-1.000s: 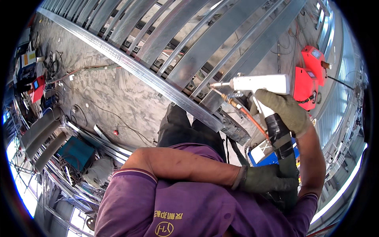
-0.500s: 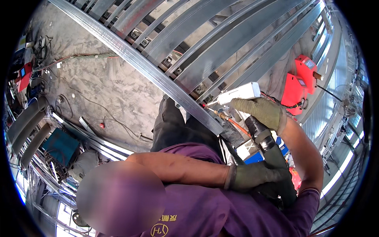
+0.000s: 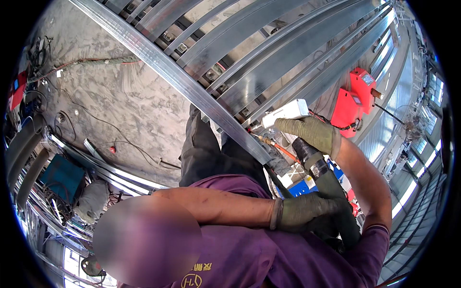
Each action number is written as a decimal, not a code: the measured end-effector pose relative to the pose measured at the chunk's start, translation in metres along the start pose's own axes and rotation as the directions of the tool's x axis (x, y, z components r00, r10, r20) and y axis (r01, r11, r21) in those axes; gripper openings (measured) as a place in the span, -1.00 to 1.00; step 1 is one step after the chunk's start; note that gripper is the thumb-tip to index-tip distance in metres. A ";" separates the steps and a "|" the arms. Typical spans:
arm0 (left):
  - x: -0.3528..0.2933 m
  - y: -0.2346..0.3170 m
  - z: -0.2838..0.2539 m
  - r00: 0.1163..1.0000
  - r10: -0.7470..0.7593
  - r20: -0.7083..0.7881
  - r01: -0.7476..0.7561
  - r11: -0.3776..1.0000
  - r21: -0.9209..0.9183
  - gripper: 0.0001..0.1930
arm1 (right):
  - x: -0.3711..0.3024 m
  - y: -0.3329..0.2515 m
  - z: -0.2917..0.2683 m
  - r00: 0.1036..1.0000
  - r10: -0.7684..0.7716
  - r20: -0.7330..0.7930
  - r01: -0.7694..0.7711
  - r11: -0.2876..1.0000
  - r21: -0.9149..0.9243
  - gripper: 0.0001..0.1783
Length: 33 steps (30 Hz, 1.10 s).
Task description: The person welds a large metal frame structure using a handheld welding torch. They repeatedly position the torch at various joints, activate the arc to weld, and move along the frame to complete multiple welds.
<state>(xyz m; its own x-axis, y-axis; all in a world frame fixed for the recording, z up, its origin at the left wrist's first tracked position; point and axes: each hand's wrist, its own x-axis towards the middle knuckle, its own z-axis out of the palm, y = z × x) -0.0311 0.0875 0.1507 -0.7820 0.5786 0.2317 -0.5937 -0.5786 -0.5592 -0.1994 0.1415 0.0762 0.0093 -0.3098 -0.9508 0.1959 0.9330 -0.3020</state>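
My right hand, in a green glove, grips a white welding gun whose tip points at a long silver steel bar of a metal frame. A thick black hose runs from the gun down past my chest. My left hand, also gloved, is closed around that hose at the lower right. An orange cable leaves the gun near the bar. My purple shirt and dark trousers fill the lower middle.
A grid of silver steel bars spans the top. A red machine stands at the right. A blue-and-white box sits below the gun. Cables trail over the concrete floor; a teal box and metal profiles lie at the left.
The view has shifted so the frame and floor slid down-left. My right hand with the white gun moved lower and closer to the long bar. My left hand keeps its hold on the hose.
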 end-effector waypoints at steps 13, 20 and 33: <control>-0.007 0.003 -0.001 0.998 -0.052 -0.027 0.050 0.996 -0.073 -0.52 | 0.012 -0.001 0.003 0.999 -0.031 0.023 0.033 0.994 -0.106 -0.25; -0.010 0.004 -0.002 0.999 -0.051 0.003 0.051 0.993 -0.109 -0.52 | 0.011 -0.014 0.006 0.995 0.100 0.013 -0.100 0.995 -0.023 -0.17; -0.007 -0.002 -0.009 0.999 -0.043 0.032 0.046 0.996 -0.079 -0.53 | 0.008 -0.017 0.004 0.995 0.094 0.017 -0.090 0.986 -0.138 -0.24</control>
<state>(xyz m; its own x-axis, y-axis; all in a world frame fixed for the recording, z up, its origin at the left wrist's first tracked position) -0.0226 0.0897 0.1432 -0.7612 0.5844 0.2812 -0.6121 -0.5042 -0.6092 -0.1991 0.1226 0.0737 0.0441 -0.2240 -0.9736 0.0574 0.9735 -0.2214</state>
